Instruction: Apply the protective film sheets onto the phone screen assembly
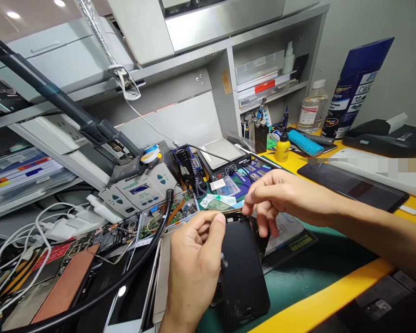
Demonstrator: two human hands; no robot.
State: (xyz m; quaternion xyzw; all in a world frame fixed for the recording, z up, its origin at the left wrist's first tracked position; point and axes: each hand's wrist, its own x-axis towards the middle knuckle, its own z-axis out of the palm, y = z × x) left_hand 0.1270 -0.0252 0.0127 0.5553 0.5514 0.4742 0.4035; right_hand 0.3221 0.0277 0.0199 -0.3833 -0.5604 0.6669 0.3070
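Note:
My left hand [197, 263] is closed on the upper left edge of a black phone screen [244, 268], with the thumb on top near its upper corner. The screen is tilted above the green mat, and small metal parts show along its top end. My right hand [268, 196] is at the screen's upper right corner with its fingers bent and the fingertips close together. What lies between those fingertips, if anything, is too small to make out. Under the right hand a dark flap and a perforated metal plate [298, 245] with a printed sheet lie on the mat.
A soldering station [142, 187] stands left, with an open tray of circuit boards [180, 210] before it. A black hose [138, 263] crosses the left foreground. Behind are a heating plate [223, 155] and a yellow bottle [282, 149]. A dark tablet [353, 182] lies right.

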